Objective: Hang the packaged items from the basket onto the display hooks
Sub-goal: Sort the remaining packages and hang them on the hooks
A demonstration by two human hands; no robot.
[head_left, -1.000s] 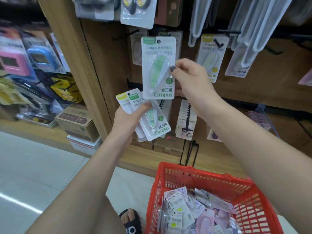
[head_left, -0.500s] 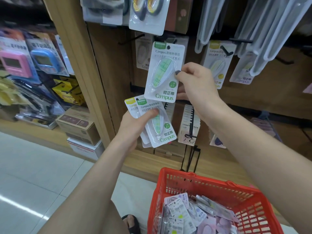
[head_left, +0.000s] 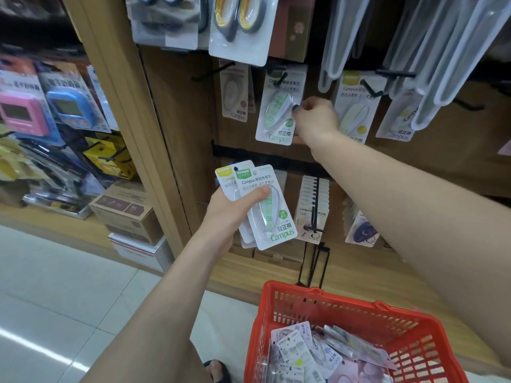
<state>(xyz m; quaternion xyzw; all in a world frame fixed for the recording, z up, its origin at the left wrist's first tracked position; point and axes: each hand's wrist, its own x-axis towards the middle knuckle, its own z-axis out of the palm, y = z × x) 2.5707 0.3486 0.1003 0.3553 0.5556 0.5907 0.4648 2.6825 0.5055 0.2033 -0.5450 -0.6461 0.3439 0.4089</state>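
From the head camera we cannot see where the hook (head_left: 279, 78) passes through the green-plaid pack (head_left: 278, 109): the card's top sits in shadow there, with the hook's black tip poking out in front. Our right hand (head_left: 313, 120) pinches this pack at its right edge, fingers curled on it, up against the wooden display panel (head_left: 177, 111). The palm hides the card's lower right corner.

Our left hand (head_left: 229, 214) grips a fan of packs (head_left: 260, 205) lower down, in front of the panel, thumb pressed across the front one. We cannot count the packs behind it; a yellow-tabbed one peeks out at the left.

"Campus" reads clearly on both green packs, with Chinese characters we read as 修正带 above it. The pack on the neighbouring hook (head_left: 356, 106) carries the same brand with a yellow dot.

The red basket (head_left: 345, 308) stands on the floor at the lower right, cut off by the frame edge, holding a heap of packs (head_left: 318, 355) whose print is too small to read.
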